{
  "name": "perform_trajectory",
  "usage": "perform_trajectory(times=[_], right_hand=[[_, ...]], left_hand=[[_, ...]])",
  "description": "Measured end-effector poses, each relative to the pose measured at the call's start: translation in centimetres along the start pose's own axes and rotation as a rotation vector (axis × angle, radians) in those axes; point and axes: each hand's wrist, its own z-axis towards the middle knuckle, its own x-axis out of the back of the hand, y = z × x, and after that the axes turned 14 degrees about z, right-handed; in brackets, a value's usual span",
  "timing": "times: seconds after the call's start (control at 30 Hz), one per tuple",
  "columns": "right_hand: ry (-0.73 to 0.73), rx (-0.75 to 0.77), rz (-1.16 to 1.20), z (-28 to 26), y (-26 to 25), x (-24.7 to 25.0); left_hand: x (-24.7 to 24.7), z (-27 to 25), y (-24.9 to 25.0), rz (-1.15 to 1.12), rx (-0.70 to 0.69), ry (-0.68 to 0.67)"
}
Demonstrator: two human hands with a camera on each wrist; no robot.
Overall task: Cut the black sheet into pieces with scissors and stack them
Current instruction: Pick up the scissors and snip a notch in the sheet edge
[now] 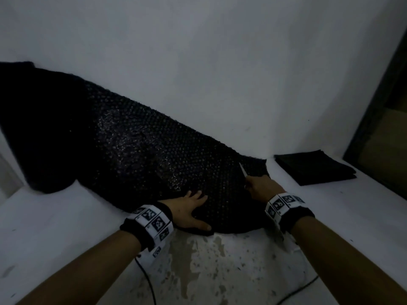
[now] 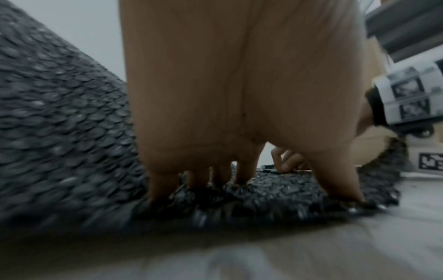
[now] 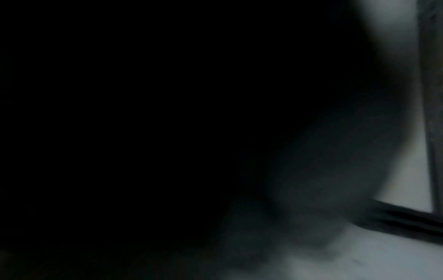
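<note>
A long black sheet (image 1: 136, 146) with a bubbled texture unrolls from a roll (image 1: 37, 128) at the left across the white surface. My left hand (image 1: 191, 210) presses flat on its near edge with straight, spread fingers (image 2: 242, 170); the sheet (image 2: 59, 123) rises behind them. My right hand (image 1: 262, 187) grips scissors (image 1: 243, 172), whose pale blade points up and left into the sheet near its right end. A stack of cut black pieces (image 1: 315, 168) lies to the right. The right wrist view is almost entirely dark.
A white wall (image 1: 220, 62) stands close behind the sheet. A dark window frame (image 1: 378, 119) borders the right side. The white surface (image 1: 66, 227) has a worn, stained patch (image 1: 198, 271) in front of me, and thin cables (image 1: 147, 280) trail over it.
</note>
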Motion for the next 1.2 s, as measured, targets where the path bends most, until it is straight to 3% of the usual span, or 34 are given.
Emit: perform_trajectory(times=[0.17,0.37,0.73,0.97,1.1,1.2], right_hand=[[0.132,0.006,-0.091,0.5,-0.4,0.0],[0.118,-0.042,-0.176,0.3,-1.3,0.5],[0.132,-0.166,-0.022,1.5,-0.2,1.7],[0.025,-0.171,-0.036,1.8,-0.5,2.4],[-0.086,-0.208,0.138,0.9,-0.8,4.0],[-0.051,-0.187,0.399,0.5,-0.1,5.0]], left_hand=[[1.5,1.0,0.5,0.09,0.05,-0.084],[1.9,1.4,0.8,0.083,0.061,-0.065],[1.0,0.3,-0.2,0.029,-0.012,-0.02],[1.1,0.7,-0.5,0.066,-0.017,-0.049],[1.4,1.0,-0.6,0.091,0.0,-0.038],[2.0,1.3,-0.6,0.092,0.026,-0.021]])
